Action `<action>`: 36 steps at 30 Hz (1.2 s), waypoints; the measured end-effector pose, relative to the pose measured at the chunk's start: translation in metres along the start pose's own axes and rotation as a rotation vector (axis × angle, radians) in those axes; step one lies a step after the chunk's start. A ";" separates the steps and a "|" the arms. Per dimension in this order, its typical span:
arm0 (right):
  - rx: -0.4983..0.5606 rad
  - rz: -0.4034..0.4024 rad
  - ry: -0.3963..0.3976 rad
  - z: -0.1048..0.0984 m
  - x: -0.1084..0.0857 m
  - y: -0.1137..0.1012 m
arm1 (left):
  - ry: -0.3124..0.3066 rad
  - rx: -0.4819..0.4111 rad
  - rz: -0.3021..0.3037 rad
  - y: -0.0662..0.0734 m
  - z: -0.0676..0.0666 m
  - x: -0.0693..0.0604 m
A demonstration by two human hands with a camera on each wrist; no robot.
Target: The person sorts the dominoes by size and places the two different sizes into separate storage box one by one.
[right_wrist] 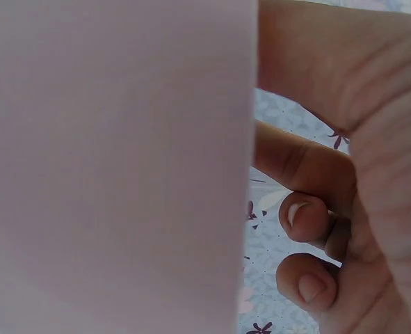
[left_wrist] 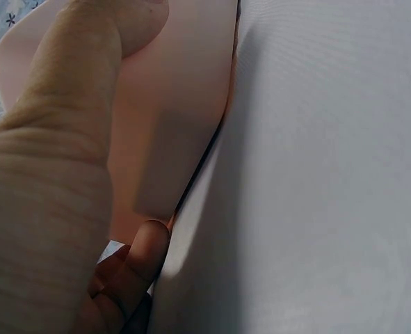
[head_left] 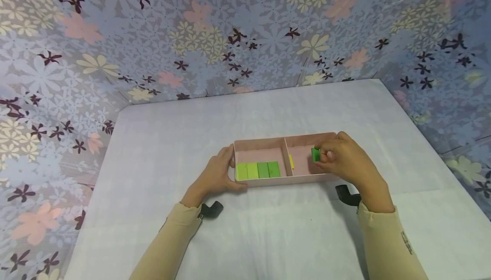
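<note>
A shallow pink two-compartment tray (head_left: 268,182) lies on the white-covered table. My left hand (head_left: 216,171) grips its left end, thumb along the front wall and fingers at the end wall. The left wrist view shows the thumb and fingertips against the pink wall (left_wrist: 184,83). Over the right compartment, my right hand (head_left: 347,158) pinches a small green tile (head_left: 315,155) between thumb and finger. In the right wrist view a pink wall (right_wrist: 122,167) hides the tile and the fingertips. A row of several green and yellow-green tiles (head_left: 263,170) lies along the front of the left compartment.
A thin yellow piece (head_left: 291,161) stands against the divider (head_left: 287,154), on its right side. White cloth (head_left: 245,229) covers the table. Floral-patterned fabric (head_left: 245,37) rises behind and beside it. Black curved pieces (head_left: 212,209) stick out at both wrists.
</note>
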State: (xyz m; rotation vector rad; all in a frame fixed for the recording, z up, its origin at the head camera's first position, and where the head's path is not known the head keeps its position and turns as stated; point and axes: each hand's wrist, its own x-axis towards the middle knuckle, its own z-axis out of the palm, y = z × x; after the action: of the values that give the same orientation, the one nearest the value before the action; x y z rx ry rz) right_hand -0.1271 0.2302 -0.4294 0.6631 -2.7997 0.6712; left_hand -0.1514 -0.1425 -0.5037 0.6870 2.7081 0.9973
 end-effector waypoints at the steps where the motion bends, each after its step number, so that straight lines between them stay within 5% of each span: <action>1: 0.008 0.005 -0.004 0.001 0.000 0.000 | 0.000 -0.002 0.000 0.000 -0.001 0.000; 13: 0.053 0.019 -0.048 0.009 0.002 0.001 | -0.021 -0.009 -0.034 0.000 0.003 -0.002; 21: 0.086 0.057 -0.095 0.014 0.010 0.001 | -0.001 -0.009 -0.002 0.001 0.002 -0.001; 30: 0.049 -0.057 -0.114 0.027 0.021 -0.001 | -0.010 0.017 -0.012 0.002 -0.001 -0.002; 36: 0.040 -0.041 -0.146 0.029 0.024 -0.002 | -0.007 0.013 -0.004 0.001 0.000 0.000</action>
State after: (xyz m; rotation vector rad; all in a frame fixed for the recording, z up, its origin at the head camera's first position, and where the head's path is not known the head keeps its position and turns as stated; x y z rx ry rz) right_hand -0.1496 0.2059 -0.4476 0.8051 -2.9027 0.6994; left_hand -0.1507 -0.1421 -0.5025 0.6863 2.7119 0.9752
